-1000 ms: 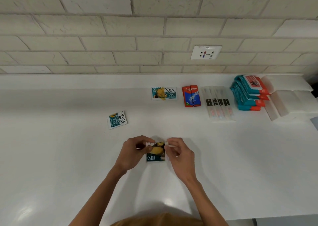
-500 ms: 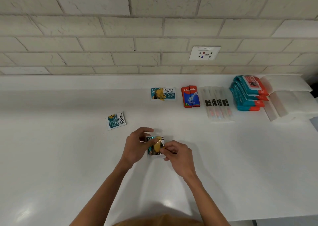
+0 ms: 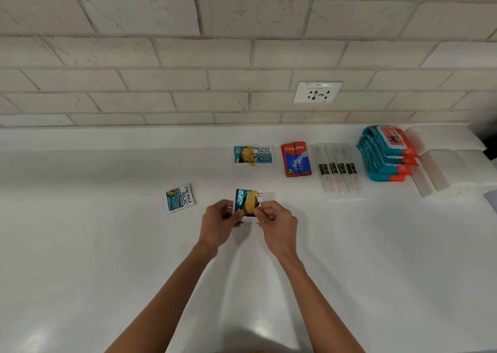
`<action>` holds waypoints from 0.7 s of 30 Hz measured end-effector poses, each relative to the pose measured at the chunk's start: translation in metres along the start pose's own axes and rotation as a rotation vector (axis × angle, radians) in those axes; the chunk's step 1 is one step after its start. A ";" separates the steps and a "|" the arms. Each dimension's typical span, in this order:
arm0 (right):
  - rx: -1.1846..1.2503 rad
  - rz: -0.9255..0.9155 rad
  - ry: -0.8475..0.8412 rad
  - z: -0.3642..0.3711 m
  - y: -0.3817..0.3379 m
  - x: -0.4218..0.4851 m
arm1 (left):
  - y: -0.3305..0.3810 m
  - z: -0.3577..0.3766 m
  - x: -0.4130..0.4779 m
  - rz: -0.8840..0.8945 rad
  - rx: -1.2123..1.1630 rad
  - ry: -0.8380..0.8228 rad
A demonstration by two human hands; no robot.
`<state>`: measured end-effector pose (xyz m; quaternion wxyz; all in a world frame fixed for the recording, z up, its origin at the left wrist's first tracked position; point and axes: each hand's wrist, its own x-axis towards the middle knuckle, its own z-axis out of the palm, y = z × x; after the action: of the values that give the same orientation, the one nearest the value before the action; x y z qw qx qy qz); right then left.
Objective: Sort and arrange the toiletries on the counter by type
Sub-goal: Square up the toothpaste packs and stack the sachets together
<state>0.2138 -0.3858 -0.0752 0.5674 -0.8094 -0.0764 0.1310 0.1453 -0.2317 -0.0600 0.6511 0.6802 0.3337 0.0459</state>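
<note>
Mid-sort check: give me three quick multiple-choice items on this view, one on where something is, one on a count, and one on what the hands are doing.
1. Where does the loose sachet lie?
A) left of the left hand
B) right of the right hand
C) between the two hands

2. How many Cream Silk sachets lie on the counter with no hand on them?
A) one
B) two
C) four

3. What are the hands doing?
A) both rest flat on the counter
B) only the right one holds something
C) both pinch one sachet

Key:
1 A: the loose sachet sits apart on the counter, to the left of the left hand.
2 B: there is the loose sachet, plus the back-row sachet beside the Colgate packs.
3 C: each hand's fingers pinch a side of the held sachet.
</note>
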 end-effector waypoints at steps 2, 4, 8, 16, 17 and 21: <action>-0.155 -0.093 0.044 0.003 0.004 0.012 | 0.006 0.001 0.016 0.006 0.018 0.022; -0.400 -0.212 0.072 0.003 0.023 0.021 | 0.011 0.003 0.034 0.021 0.045 0.039; -0.843 -0.296 0.026 0.006 0.064 0.021 | 0.020 0.009 0.070 0.021 0.106 0.127; -0.900 -0.261 -0.003 0.008 0.062 0.020 | 0.049 0.017 0.141 -0.045 0.155 0.247; -0.900 -0.261 -0.003 0.008 0.062 0.020 | 0.053 0.019 0.148 -0.042 0.159 0.252; -0.904 -0.261 -0.003 0.009 0.060 0.022 | 0.063 0.024 0.166 -0.051 0.207 0.272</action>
<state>0.2303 -0.3930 -0.1374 0.1696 -0.9587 -0.2278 0.0134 0.3105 -0.1627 -0.0674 0.5273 0.7224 0.4388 0.0865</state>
